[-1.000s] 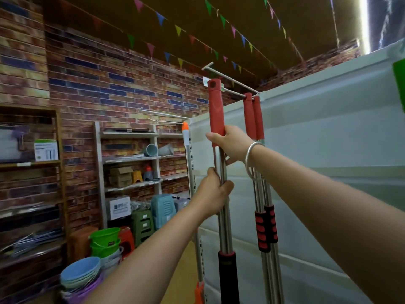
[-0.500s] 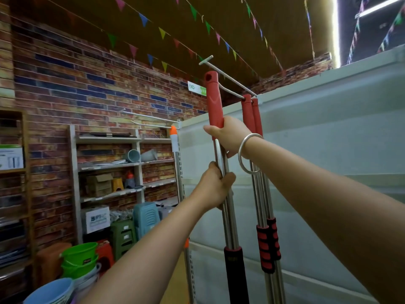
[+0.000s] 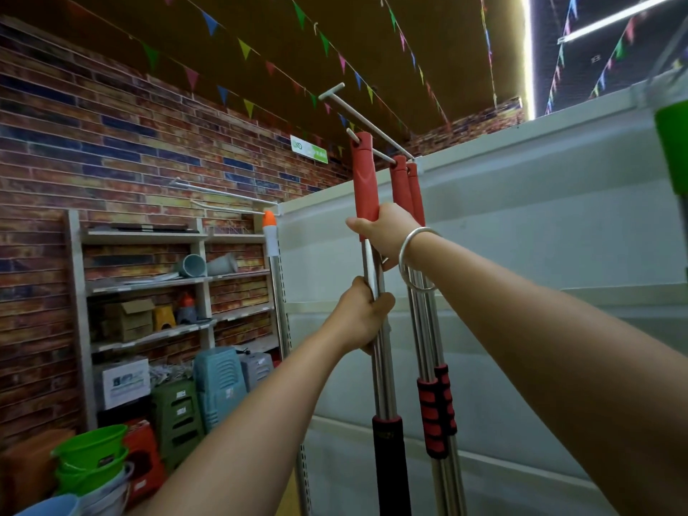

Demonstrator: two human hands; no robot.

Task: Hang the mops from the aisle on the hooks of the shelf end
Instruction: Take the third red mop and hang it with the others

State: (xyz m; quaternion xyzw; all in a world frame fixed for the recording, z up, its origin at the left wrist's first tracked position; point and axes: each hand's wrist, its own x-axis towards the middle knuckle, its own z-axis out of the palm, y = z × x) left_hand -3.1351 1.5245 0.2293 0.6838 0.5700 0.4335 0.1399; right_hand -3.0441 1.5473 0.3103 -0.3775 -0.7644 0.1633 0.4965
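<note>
Both hands grip the mop: right hand on its red handle, left hand on the steel pole below. Handle top sits on the hook tip — slide it inward toward the two hung mops, pole kept vertical.

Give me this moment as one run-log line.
step: hanging mop | left hand: grips pole | right hand: grips red handle | handle hole on hook | two mops already hung
</note>
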